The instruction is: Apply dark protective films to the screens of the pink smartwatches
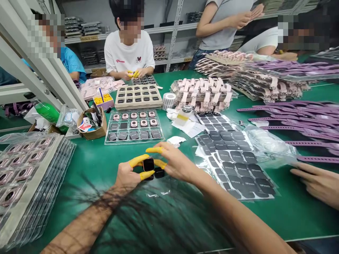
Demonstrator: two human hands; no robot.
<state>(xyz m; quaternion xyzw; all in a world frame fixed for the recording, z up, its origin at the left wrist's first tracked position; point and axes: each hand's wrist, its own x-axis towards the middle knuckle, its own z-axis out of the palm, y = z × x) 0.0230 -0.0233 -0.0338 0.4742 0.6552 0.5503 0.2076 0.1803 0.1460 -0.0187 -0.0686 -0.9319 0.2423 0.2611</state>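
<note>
Yellow finger covers are on both of my hands. My left hand (pixel 132 172) pinches a small square watch body (pixel 148 164) with a black screen, thumb below and a finger above. My right hand (pixel 169 160) is at its right edge, fingers curved round it; a closed grip there cannot be made out. Just below lie dark square pieces (pixel 159 172), partly hidden by the fingers. Beyond the hands sits a clear tray (pixel 135 141) with pink-rimmed watch bodies and dark squares. To the right, sheets of black square stickers (pixel 238 169) overlap on the green table (pixel 87 155).
Stacked watch trays (pixel 34 190) stand at the left, near a cardboard box (pixel 99 131) of scraps. Pink straps (pixel 201 91) and purple straps (pixel 296 123) lie at back and right. Another person's hand (pixel 315 180) rests at the right; people sit and stand across the table.
</note>
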